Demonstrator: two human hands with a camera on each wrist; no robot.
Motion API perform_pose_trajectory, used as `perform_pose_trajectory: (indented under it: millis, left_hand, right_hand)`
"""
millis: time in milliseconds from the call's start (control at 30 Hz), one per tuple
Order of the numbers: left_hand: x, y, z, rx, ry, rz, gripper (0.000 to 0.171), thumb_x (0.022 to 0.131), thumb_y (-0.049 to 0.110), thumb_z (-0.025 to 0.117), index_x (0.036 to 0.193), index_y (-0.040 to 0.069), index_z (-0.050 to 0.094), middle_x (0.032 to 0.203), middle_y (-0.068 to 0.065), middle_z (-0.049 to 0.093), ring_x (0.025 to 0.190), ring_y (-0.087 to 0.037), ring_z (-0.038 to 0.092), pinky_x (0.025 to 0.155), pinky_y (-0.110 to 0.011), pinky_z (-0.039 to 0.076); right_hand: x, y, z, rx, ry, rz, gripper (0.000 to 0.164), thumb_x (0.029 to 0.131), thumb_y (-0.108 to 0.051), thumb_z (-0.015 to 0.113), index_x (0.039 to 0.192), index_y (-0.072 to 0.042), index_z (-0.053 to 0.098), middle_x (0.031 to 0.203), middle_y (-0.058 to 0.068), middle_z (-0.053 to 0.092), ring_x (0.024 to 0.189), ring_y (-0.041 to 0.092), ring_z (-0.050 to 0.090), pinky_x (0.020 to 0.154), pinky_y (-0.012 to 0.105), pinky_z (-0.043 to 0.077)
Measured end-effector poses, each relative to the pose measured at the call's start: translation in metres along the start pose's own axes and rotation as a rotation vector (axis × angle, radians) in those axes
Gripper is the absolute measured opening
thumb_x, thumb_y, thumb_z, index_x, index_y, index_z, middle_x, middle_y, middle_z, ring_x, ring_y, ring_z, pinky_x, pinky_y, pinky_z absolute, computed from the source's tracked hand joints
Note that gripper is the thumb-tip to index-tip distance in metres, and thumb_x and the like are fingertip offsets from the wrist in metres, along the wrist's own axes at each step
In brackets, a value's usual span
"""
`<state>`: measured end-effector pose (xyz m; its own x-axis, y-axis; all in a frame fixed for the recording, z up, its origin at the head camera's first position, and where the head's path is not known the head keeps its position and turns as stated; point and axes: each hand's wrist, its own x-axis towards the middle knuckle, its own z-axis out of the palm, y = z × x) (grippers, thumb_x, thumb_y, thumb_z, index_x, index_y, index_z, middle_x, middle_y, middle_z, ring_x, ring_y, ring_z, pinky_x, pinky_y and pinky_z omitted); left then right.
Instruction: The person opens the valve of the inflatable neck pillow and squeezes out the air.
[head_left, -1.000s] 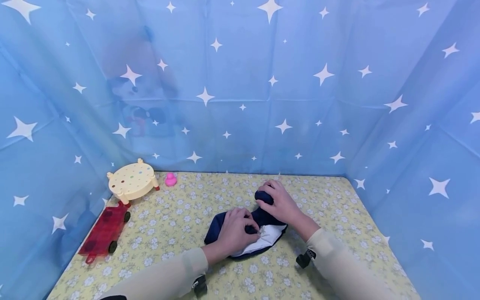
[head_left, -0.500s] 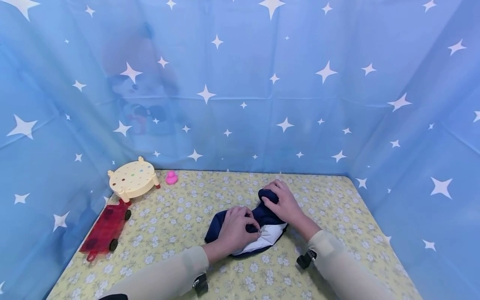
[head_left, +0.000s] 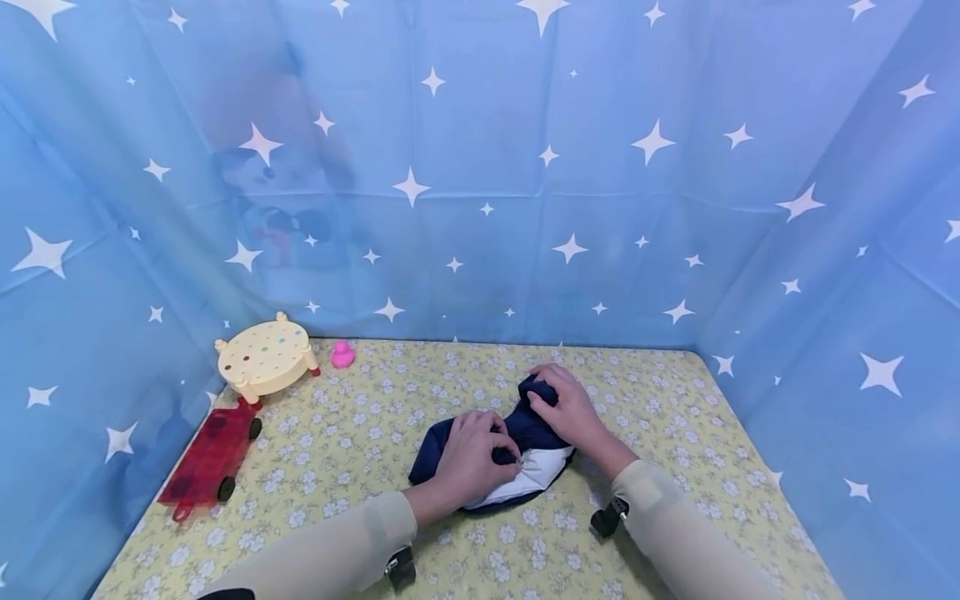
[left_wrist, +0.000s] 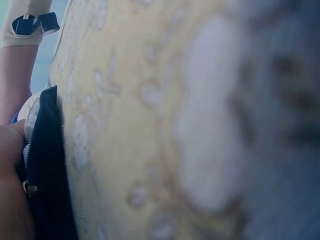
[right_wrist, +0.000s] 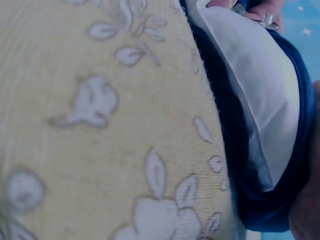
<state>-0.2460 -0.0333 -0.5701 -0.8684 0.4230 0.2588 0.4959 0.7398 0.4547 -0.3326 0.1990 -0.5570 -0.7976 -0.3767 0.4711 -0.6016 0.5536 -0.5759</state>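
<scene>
On the floral desk (head_left: pixel 660 433) a navy pouch with white lining (head_left: pixel 517 467) lies at centre, its long axis running from 8 o'clock to 2 o'clock. The right hand (head_left: pixel 572 408) curls round its bunched far end at 2 o'clock, while the left hand (head_left: pixel 472 458) pinches the zipper pull (head_left: pixel 521 461) at the near end. Both hands are on it, neither nearer.

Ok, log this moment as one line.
left hand: pinching zipper pull | right hand: gripping navy pouch, far end | pouch: on floral tablecloth, white lining showing
</scene>
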Motion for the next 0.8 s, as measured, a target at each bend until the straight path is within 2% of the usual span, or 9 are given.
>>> perform_pose_trajectory:
  millis: [167,433,800]
  left_hand:
    - [0.0003,-0.0006,0.0009,0.002,0.013,0.010,0.008,0.092,0.047,0.090,0.094,0.043,0.083,0.117,0.013,0.057,0.114,-0.018,0.053,0.119,-0.056,0.037]
    - [-0.0003,0.0021,-0.0021,0.009,-0.006,-0.001,0.009,0.092,0.047,0.090,0.096,0.042,0.084,0.118,0.013,0.057,0.115,-0.017,0.052,0.120,-0.053,0.036]
    - [0.0000,0.0023,-0.0024,0.017,-0.014,-0.006,0.009,0.093,0.047,0.089,0.097,0.043,0.083,0.119,0.013,0.057,0.115,-0.017,0.052,0.121,-0.053,0.035]
  right_hand:
    - [-0.0015,0.0017,0.0031,0.004,0.003,0.005,0.011,0.103,-0.009,0.074,0.100,-0.014,0.065,0.135,0.021,0.071,0.129,0.040,0.063,0.105,0.064,0.051]
    - [-0.0038,0.0010,0.0054,-0.024,-0.010,0.019,0.012,0.104,-0.011,0.074,0.101,-0.015,0.063,0.136,0.016,0.070,0.130,0.038,0.061,0.107,0.061,0.050]
    - [-0.0052,0.0043,0.0099,-0.067,0.003,-0.004,0.012,0.102,-0.012,0.075,0.100,-0.014,0.063,0.133,0.012,0.069,0.126,0.037,0.061,0.104,0.060,0.051]
